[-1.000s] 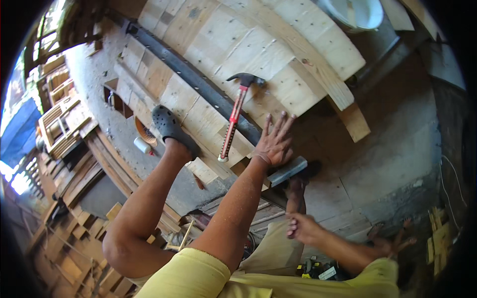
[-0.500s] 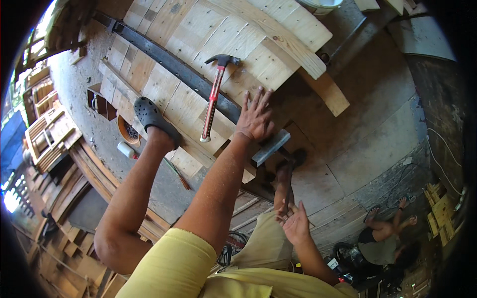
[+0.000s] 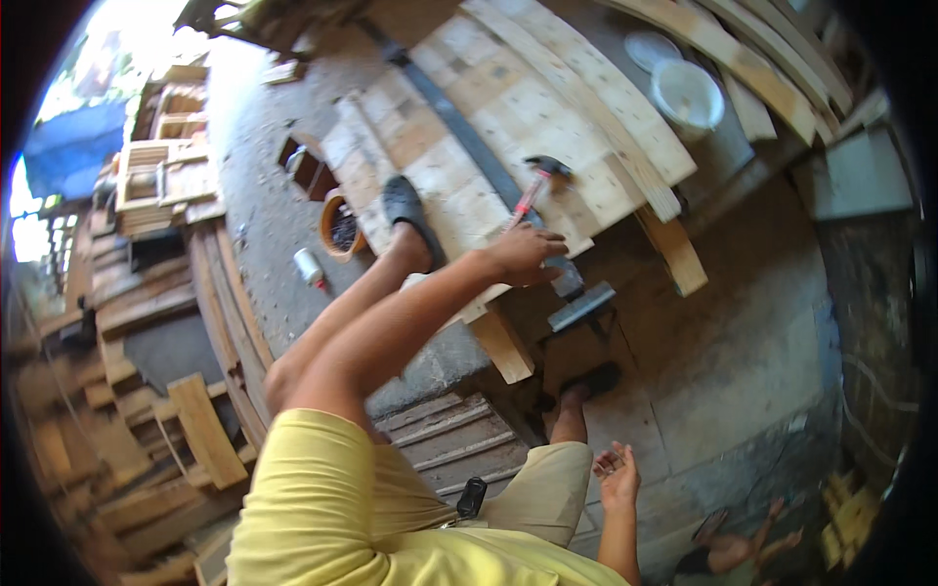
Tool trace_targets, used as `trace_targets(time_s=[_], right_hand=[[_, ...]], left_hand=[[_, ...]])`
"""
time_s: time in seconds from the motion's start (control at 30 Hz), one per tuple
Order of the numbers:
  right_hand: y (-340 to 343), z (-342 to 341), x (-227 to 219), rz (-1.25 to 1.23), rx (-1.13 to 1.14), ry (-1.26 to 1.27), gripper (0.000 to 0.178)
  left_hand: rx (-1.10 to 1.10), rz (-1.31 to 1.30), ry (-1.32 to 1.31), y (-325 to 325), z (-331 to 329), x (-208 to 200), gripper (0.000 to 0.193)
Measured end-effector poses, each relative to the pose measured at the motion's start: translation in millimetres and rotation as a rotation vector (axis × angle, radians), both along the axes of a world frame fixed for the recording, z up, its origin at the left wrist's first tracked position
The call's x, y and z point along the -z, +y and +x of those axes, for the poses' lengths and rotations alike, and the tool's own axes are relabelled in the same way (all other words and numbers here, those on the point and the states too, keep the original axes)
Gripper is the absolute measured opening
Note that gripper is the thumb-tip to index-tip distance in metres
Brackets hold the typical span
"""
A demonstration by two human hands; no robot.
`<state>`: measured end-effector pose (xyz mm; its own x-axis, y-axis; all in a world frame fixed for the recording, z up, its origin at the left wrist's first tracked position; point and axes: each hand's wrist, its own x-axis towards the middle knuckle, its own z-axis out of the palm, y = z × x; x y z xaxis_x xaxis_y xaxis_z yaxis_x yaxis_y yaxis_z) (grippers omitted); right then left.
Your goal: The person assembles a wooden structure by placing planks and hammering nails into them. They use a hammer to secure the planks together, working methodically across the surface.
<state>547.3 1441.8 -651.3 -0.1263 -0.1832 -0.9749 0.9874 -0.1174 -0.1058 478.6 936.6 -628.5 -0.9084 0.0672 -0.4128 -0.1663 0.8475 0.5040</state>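
A panel of pale wooden strips (image 3: 576,117) lies low before me, with a long dark metal bar (image 3: 459,127) across it. Over the bar's near end reaches my left hand (image 3: 526,254), its fingers stretched out and slightly blurred. Beside it a claw hammer (image 3: 533,191) with a red handle rests on the panel; the handle's lower end is hidden by the hand. A grey metal crosspiece (image 3: 581,308) sits at the bar's end, just past my fingers. My right hand (image 3: 618,476) hangs in the air near my knee, palm up, fingers apart, holding nothing.
My shod foot (image 3: 403,203) rests on the panel's left edge. Left of it stand an orange bowl of nails (image 3: 340,225) and a white bottle (image 3: 309,266). A white bucket (image 3: 687,95) is at the far right. Stacked timber (image 3: 205,430) lines the left; another person (image 3: 738,549) sits lower right.
The view has swung, taking in more of the floor and bucket. My right hand has come away from a dark rod by the crosspiece. My left hand now overlaps the hammer's handle end.
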Motion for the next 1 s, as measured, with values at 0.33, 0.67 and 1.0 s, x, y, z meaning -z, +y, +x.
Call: trace_targets(time_s=[0.33,0.67,1.0], right_hand=[[-48.2,-95.5,-20.3,-0.066,-0.256,0.266,0.038],[-227.1,-101.8,-61.2,-0.272,-0.761,0.468,0.034],[-381.2,-60.1,-5.0,-0.379,-1.046,0.566,0.033]], left_hand=[[-1.699,-0.396,0.282,-92.4,479.1,-212.0,0.045],[-1.371,0.379,-0.704,253.2,636.9,-20.1,0.069],[-1.508,0.427,-0.756,393.2,741.4,-55.9,0.06]])
